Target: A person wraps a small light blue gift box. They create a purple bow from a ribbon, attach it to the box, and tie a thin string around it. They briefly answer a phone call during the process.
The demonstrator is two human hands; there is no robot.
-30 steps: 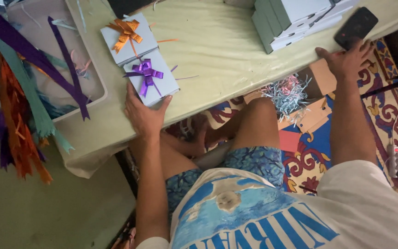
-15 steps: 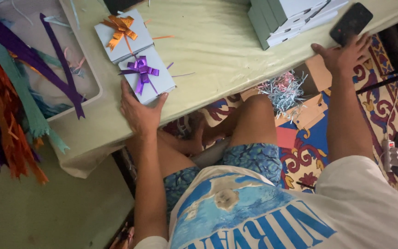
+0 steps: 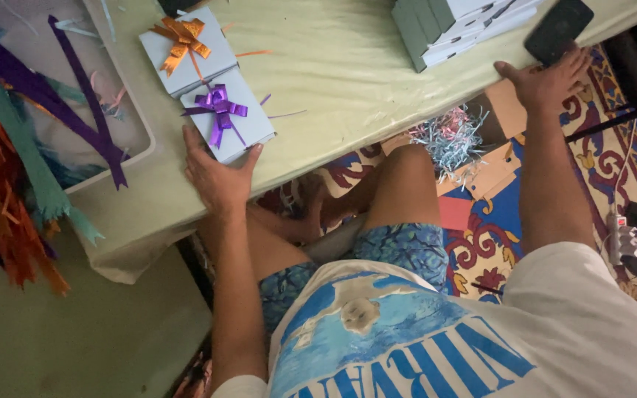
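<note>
Since before, left hand (image 3: 215, 173) slid closer, fingers spread against purple-bowed box (image 3: 228, 121); right hand (image 3: 547, 79) spread by phone (image 3: 558, 29). I'd worry: phone tips off table edge (image 3: 348, 140).

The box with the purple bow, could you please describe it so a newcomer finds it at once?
On the pale green table, look at the edge by the left hand. The flat white box touches its fingertips; its bow is purple, while the neighbouring box wears orange.

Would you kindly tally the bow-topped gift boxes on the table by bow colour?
Purple bow: 1, the purple-bow box, touched by the left hand.
Orange bow: 1, the orange-bow box.
Total: 2.
</note>
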